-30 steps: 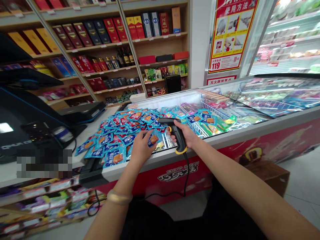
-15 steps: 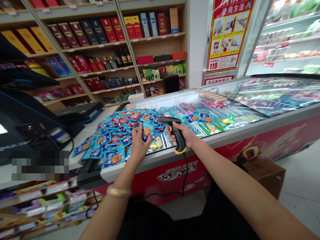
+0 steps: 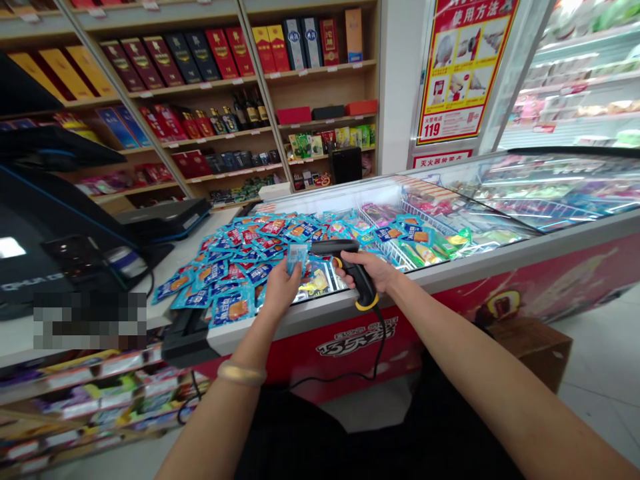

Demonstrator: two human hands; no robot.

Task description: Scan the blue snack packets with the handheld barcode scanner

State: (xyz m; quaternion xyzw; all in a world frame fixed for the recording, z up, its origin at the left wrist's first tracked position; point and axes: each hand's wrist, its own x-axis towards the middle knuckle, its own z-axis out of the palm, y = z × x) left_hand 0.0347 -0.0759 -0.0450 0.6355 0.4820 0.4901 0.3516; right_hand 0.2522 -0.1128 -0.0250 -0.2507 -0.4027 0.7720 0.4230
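My left hand (image 3: pixel 283 287) pinches a small blue snack packet (image 3: pixel 297 256), its pale printed back with what looks like a barcode turned up toward me. Wrapped round the grip of a black and yellow barcode scanner (image 3: pixel 361 279) is my right hand (image 3: pixel 373 269). The scanner's head points left at the packet, a short way off. A heap of blue and red snack packets (image 3: pixel 235 248) spreads to the left of my hands over the glass top of a chest freezer (image 3: pixel 320 303). Two more such packets (image 3: pixel 418 233) lie on the glass to the right.
A checkout machine (image 3: pixel 60 227) and a flat black device (image 3: pixel 165 220) stand on the counter at left. The scanner's cable (image 3: pixel 340 379) hangs down the freezer front. A cardboard box (image 3: pixel 533 347) sits on the floor at right. Stocked shelves (image 3: pixel 210 87) line the back.
My left hand has turned its packet from the printed front to the pale back, bringing it before the scanner's head. The scanner has tilted slightly, and the whole view has shifted a little.
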